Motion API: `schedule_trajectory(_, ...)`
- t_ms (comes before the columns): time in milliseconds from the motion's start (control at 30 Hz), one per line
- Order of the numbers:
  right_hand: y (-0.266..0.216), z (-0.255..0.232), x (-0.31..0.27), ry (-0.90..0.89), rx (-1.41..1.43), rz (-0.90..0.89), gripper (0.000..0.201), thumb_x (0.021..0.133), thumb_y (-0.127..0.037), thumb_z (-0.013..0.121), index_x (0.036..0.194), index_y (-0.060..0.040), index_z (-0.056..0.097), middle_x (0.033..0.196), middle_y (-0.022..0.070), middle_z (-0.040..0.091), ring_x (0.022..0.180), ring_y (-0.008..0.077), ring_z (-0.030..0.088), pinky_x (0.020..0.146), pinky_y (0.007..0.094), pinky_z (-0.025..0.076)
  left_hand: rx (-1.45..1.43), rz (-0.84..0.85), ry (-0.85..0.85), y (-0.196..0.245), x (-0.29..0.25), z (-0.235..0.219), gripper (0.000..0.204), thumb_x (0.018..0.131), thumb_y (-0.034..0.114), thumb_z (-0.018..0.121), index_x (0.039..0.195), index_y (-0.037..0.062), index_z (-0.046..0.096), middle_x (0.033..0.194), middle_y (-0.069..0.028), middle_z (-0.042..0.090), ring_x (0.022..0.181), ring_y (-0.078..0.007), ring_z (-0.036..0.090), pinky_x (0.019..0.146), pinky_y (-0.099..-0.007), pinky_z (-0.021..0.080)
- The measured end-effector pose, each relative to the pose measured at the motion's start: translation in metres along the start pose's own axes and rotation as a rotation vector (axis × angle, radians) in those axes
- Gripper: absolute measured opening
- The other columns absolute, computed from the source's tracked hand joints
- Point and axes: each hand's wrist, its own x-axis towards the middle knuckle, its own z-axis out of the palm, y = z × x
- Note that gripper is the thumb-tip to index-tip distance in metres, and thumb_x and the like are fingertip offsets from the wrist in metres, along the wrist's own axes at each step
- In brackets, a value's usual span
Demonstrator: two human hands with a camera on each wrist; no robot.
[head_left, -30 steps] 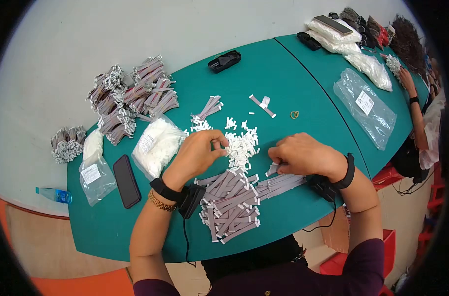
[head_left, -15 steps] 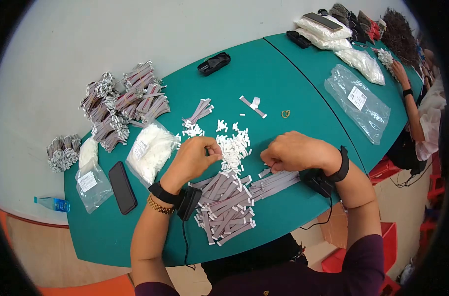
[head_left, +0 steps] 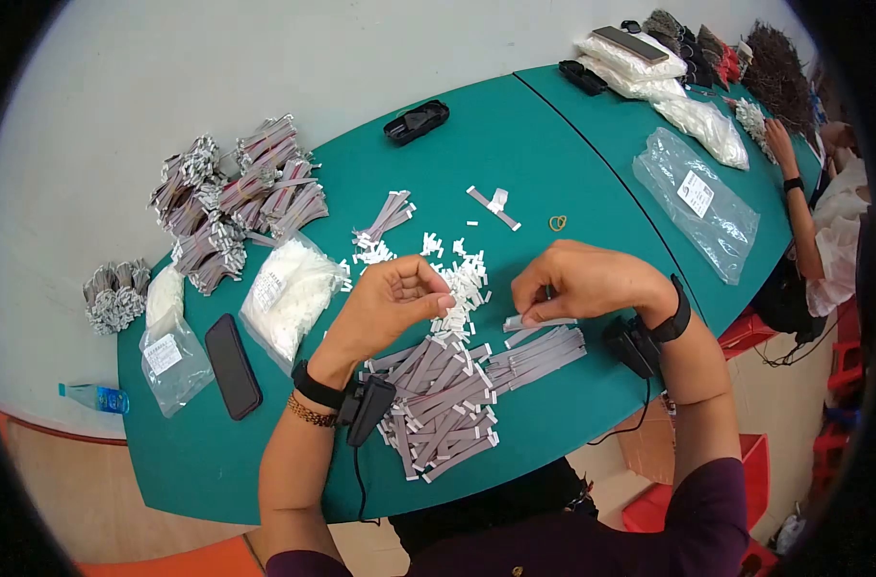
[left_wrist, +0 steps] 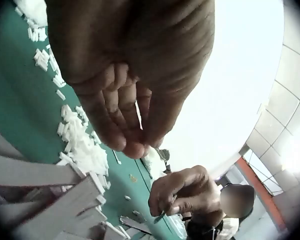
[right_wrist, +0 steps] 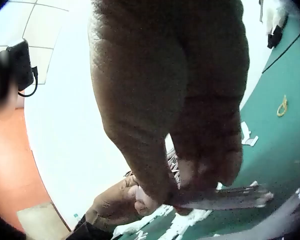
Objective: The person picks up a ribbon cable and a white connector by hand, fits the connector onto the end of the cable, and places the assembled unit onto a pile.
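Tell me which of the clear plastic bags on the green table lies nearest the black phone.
The small clear bag with a white label, just left of the black phone. The fuller bag of white pieces lies right of it, slightly farther; the bag near the seam is far off.

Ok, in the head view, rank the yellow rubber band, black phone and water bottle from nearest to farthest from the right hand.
Measured from the right hand:
1. Yellow rubber band, just beyond it on the green table.
2. Black phone, far across, past the left hand.
3. Water bottle, farthest, at the table's left edge.
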Motion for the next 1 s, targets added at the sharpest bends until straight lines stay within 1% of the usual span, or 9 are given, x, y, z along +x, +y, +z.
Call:
schedule_trajectory(100,-0.004,0.002,0.006,0.152,0.217,-0.041,0.012,0.082,-0.014,0.065,0.081,-0.0022,0.06,0.064,0.0009,0.058,0.057,0.0085,0.049,0.053,0.0255,0.039,-0.139,-0.007,0.023,-0.001,-0.002,0.004,0.015,0.082,0.007,0.065,0.094,0.001,0.058,0.081,-0.005,0.063,0.072,-0.0103,0.059,0.068,-0.0233,0.048)
schedule_trajectory(233,-0.014,0.007,0.014,0.206,0.591,-0.014,0.01,0.086,-0.011,0.06,0.086,-0.0007,0.06,0.07,0.0004,0.06,0.062,0.0033,0.05,0.054,0.0187,0.038,-0.313,0.01,0.026,-0.004,-0.003,0.002,0.018,0.084,0.006,0.063,0.099,0.0006,0.057,0.086,-0.0065,0.062,0.076,-0.012,0.057,0.069,-0.0239,0.047)
schedule_trajectory(333,-0.015,0.01,0.024,0.253,0.64,0.019,0.01,0.087,-0.009,0.058,0.085,0.0007,0.059,0.072,0.0026,0.062,0.064,0.0052,0.053,0.056,0.0195,0.04,-0.401,0.027,0.016,-0.009,-0.003,-0.001,0.017,0.085,0.006,0.061,0.101,0.0003,0.058,0.086,-0.0059,0.061,0.077,-0.0115,0.056,0.07,-0.0234,0.046)
schedule_trajectory(433,-0.004,0.02,0.036,0.261,0.693,-0.051,0.009,0.088,-0.007,0.055,0.088,0.0015,0.057,0.074,0.0059,0.064,0.065,0.008,0.056,0.058,0.0207,0.043,-0.447,0.035,0.009,-0.011,-0.003,-0.004,0.019,0.085,0.008,0.062,0.102,-0.0001,0.059,0.086,-0.0054,0.061,0.077,-0.0104,0.056,0.07,-0.0233,0.046)
schedule_trajectory(533,-0.009,0.023,0.044,0.218,0.818,-0.006,0.01,0.09,-0.007,0.052,0.09,0.0022,0.056,0.074,0.0086,0.064,0.065,0.0108,0.059,0.059,0.0221,0.046,-0.457,0.043,0.03,-0.011,-0.003,-0.005,0.02,0.086,0.01,0.06,0.103,0.0,0.058,0.085,-0.0045,0.06,0.076,-0.0101,0.055,0.07,-0.0231,0.045)
schedule_trajectory(633,-0.013,0.026,0.052,0.218,0.852,0.002,0.01,0.09,-0.009,0.053,0.091,0.0008,0.055,0.073,0.0092,0.065,0.063,0.012,0.061,0.061,0.0236,0.047,-0.455,0.073,0.06,-0.011,-0.002,-0.004,0.02,0.088,0.012,0.059,0.104,-0.0001,0.059,0.084,-0.0034,0.06,0.075,-0.0097,0.055,0.069,-0.0227,0.045)
schedule_trajectory(700,-0.02,0.024,0.055,0.252,0.833,-0.006,0.011,0.091,-0.01,0.053,0.091,0.0006,0.055,0.071,0.0087,0.064,0.063,0.0116,0.06,0.059,0.0228,0.047,-0.462,0.108,0.079,-0.014,-0.002,-0.007,0.02,0.089,0.013,0.058,0.103,-0.0001,0.059,0.084,-0.0028,0.061,0.075,-0.0094,0.055,0.069,-0.0225,0.044)
schedule_trajectory(833,-0.014,0.027,0.064,0.355,0.818,-0.033,0.01,0.09,-0.008,0.052,0.089,0.0005,0.055,0.071,0.0078,0.063,0.061,0.0093,0.059,0.055,0.0216,0.046,-0.46,0.077,0.122,-0.015,-0.001,-0.008,0.022,0.089,0.016,0.057,0.104,-0.0005,0.06,0.085,-0.0028,0.061,0.076,-0.0095,0.056,0.071,-0.0231,0.045)
schedule_trajectory(1000,-0.004,0.037,0.07,0.403,0.947,-0.069,0.008,0.09,-0.008,0.052,0.088,-0.0007,0.056,0.071,0.0055,0.062,0.057,0.0071,0.055,0.052,0.02,0.043,-0.491,0.015,0.153,-0.014,-0.001,-0.01,0.024,0.089,0.014,0.058,0.106,-0.002,0.06,0.086,-0.004,0.062,0.077,-0.0095,0.056,0.075,-0.0241,0.047)
